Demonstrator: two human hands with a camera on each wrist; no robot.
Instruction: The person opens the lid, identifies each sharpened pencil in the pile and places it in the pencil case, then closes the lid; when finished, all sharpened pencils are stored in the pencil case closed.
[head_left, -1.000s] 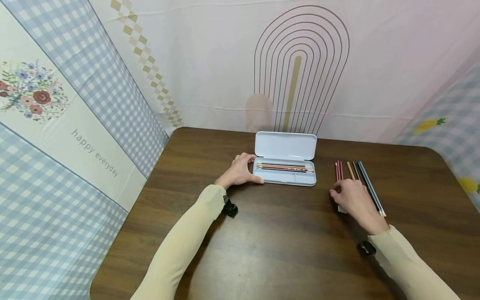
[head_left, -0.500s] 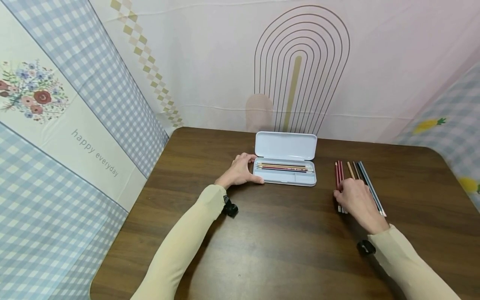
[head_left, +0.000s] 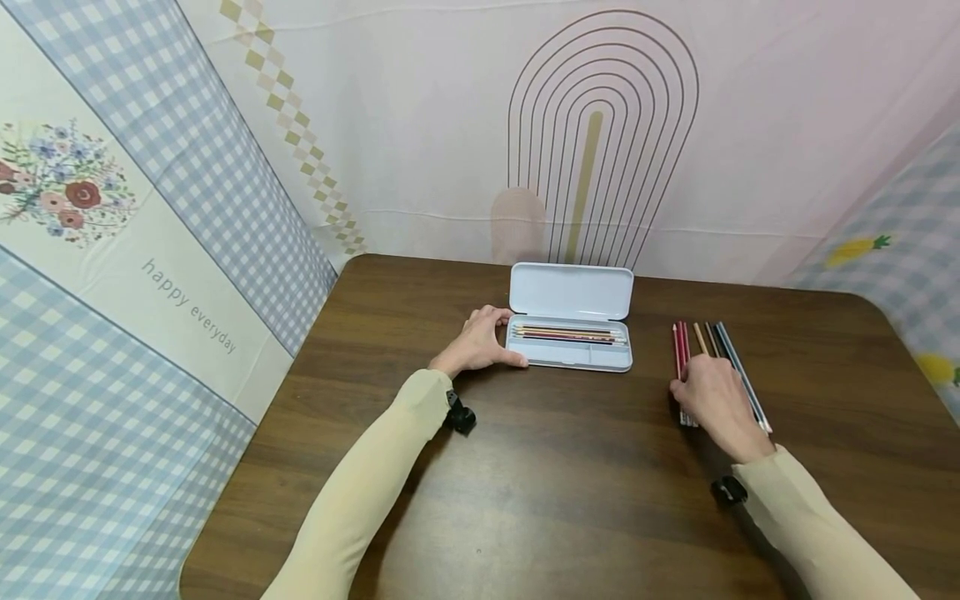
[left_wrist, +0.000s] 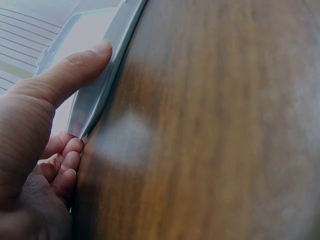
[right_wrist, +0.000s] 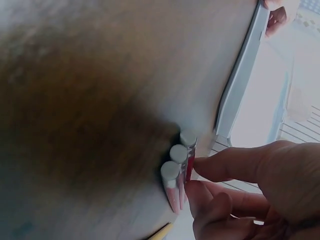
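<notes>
A light-blue metal pencil case lies with its lid raised and several pencils in its back compartment. My left hand grips the case's left end, thumb along the front edge and fingers at the far corner. To the right, red pencils lie side by side, pointing away from me. My right hand pinches at them near their white ends; in the right wrist view thumb and forefinger are against one red pencil, with two more pencils right beside it. The palm hides part of the row.
Right of the red pencils lie a yellow-orange pencil, dark pencils and a blue-grey pencil. The brown wooden table meets a printed cloth at its back edge.
My right thumb and fingers have shifted slightly right, and the red pencils have slid a little right, closer together. My left hand and the case have stayed put.
</notes>
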